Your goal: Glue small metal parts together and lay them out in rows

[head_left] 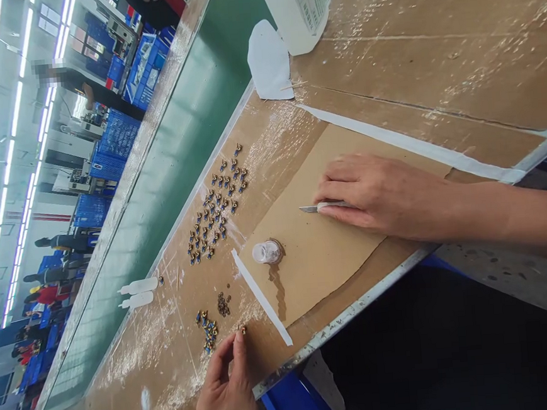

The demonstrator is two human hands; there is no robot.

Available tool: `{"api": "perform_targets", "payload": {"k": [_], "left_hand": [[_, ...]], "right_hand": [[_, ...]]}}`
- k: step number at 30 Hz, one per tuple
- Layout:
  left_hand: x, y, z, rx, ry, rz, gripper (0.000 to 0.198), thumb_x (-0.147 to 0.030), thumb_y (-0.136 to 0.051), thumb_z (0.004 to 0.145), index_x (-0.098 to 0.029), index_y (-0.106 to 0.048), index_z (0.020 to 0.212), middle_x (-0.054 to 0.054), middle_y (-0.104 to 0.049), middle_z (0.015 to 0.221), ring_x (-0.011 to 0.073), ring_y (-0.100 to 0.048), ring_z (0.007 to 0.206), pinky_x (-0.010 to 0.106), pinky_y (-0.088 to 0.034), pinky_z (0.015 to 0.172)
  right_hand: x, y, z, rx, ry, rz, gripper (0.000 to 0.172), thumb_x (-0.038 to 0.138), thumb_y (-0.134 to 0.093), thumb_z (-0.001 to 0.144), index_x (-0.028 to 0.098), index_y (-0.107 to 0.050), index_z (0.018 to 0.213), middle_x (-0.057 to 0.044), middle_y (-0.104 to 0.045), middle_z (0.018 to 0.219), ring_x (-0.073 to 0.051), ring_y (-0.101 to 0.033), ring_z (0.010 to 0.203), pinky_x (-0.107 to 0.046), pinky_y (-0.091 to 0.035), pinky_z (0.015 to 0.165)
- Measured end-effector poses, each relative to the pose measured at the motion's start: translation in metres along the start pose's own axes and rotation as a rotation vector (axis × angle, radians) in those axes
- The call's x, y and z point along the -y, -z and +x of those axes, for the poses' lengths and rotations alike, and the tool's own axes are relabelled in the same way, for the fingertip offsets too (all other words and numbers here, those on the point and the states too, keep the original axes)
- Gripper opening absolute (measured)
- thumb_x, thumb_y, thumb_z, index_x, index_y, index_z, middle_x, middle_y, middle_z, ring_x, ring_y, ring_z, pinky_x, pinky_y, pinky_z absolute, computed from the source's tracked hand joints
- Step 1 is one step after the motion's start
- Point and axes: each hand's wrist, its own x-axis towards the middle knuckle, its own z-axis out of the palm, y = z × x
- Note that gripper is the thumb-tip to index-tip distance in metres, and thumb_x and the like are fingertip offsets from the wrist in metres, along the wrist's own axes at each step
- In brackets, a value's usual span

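My right hand (372, 194) is closed around a small knife (308, 209), its short metal blade sticking out over a sheet of brown cardboard (334, 257). My left hand (228, 382) pinches a tiny gold-coloured part (242, 329) between thumb and forefinger, just above the table. Beside that hand lies a small pile of blue-and-gold parts (210, 335). A cluster of little dark brown pieces (223, 305) sits close by. On the cardboard stands a small clear container (266, 251), with a wet brown streak running from it.
Many blue-and-gold parts (217, 209) stand in rows beyond the cardboard. Two white squeeze bottles (138, 293) lie by the green partition (191, 117). A large white jug (299, 13) stands beside white paper (269, 63). White tape (264, 300) borders the cardboard. Other people work in the background.
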Motion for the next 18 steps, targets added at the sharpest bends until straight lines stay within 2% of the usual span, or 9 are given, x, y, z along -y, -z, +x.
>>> {"api": "perform_targets", "payload": {"k": [8, 14, 16, 18], "left_hand": [[0.0, 0.002, 0.004, 0.022, -0.033, 0.08, 0.03, -0.051, -0.063, 0.069, -0.025, -0.07, 0.082, -0.002, -0.072, 0.084, 0.025, -0.065, 0.095, 0.034, -0.048, 0.086], [-0.005, 0.006, 0.012, 0.104, -0.071, 0.164, 0.027, -0.049, -0.065, 0.067, -0.027, -0.072, 0.08, -0.003, -0.073, 0.083, 0.0251, -0.066, 0.095, 0.034, -0.048, 0.086], [-0.005, 0.007, 0.011, 0.081, -0.088, 0.15, 0.027, -0.049, -0.063, 0.069, -0.026, -0.071, 0.08, -0.002, -0.073, 0.083, 0.026, -0.066, 0.095, 0.036, -0.047, 0.088], [-0.003, 0.007, 0.005, 0.004, -0.084, 0.08, 0.027, -0.049, -0.064, 0.069, -0.026, -0.071, 0.081, -0.001, -0.073, 0.085, 0.0265, -0.065, 0.097, 0.037, -0.047, 0.089]], "right_hand": [[0.001, 0.001, 0.0, 0.002, -0.009, -0.001, 0.033, 0.029, -0.036, 0.094, 0.016, -0.065, 0.085, -0.009, -0.058, 0.083, -0.02, -0.051, 0.078, -0.034, -0.042, 0.074], [0.002, 0.001, 0.0, 0.032, -0.014, -0.005, 0.031, 0.028, -0.039, 0.094, 0.014, -0.065, 0.087, -0.01, -0.058, 0.085, -0.022, -0.052, 0.081, -0.036, -0.043, 0.077], [0.002, 0.002, 0.0, 0.026, -0.014, 0.016, 0.03, 0.027, -0.04, 0.094, 0.014, -0.065, 0.086, -0.01, -0.058, 0.084, -0.022, -0.053, 0.081, -0.037, -0.044, 0.077], [0.001, 0.004, 0.0, -0.026, -0.011, 0.068, 0.028, 0.027, -0.04, 0.094, 0.015, -0.065, 0.088, -0.009, -0.058, 0.084, -0.021, -0.054, 0.081, -0.036, -0.045, 0.076]]}}
